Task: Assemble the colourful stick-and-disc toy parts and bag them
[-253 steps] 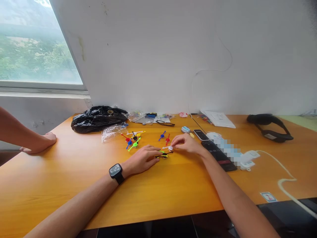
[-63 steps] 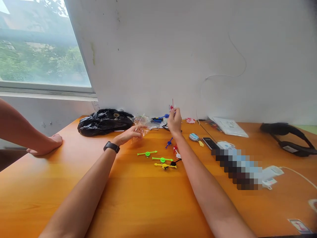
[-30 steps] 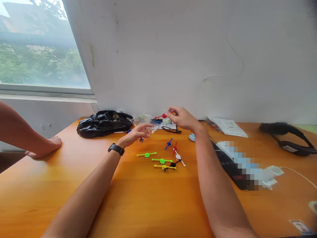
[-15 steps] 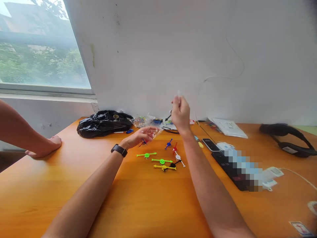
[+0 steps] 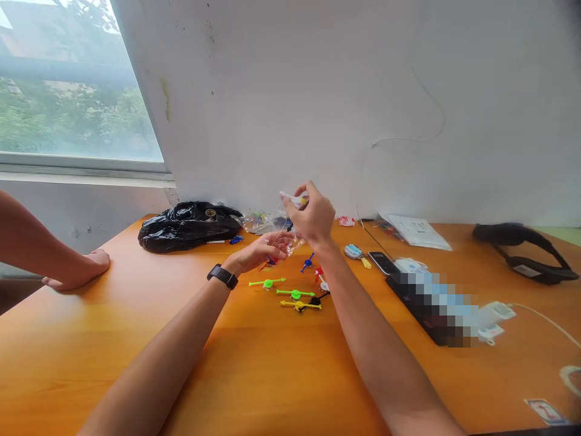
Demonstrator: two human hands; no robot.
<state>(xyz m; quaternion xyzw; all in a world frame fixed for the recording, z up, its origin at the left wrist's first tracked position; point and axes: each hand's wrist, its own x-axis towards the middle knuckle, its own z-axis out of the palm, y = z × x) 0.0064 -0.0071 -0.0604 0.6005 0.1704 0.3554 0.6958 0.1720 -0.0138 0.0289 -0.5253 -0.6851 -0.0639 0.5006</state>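
Observation:
My left hand (image 5: 261, 251), with a black watch on the wrist, has its fingers closed around a crinkled clear plastic bag (image 5: 296, 245). Just above and to the right, my right hand (image 5: 314, 215) pinches a small white piece (image 5: 293, 197) with a bit of yellow by it; its kind is unclear. Arrow spinners lie on the table below: two green ones (image 5: 267, 283), a yellow one (image 5: 299, 306), a blue one (image 5: 307, 262) and a black one (image 5: 315, 301). Red and white spinners (image 5: 319, 275) are partly hidden by my right forearm.
A black plastic bag (image 5: 190, 227) lies at the back left. Another person's hand (image 5: 88, 269) rests on the table's left edge. On the right are a power strip (image 5: 413, 309), a black-and-white device (image 5: 382, 264), a tape measure (image 5: 353, 251), a white packet (image 5: 420, 231) and a black headset (image 5: 526, 251).
My right hand has moved left and slightly down, close to the bag, and the white piece now shows more. My left hand stays nearly in place with the bag.

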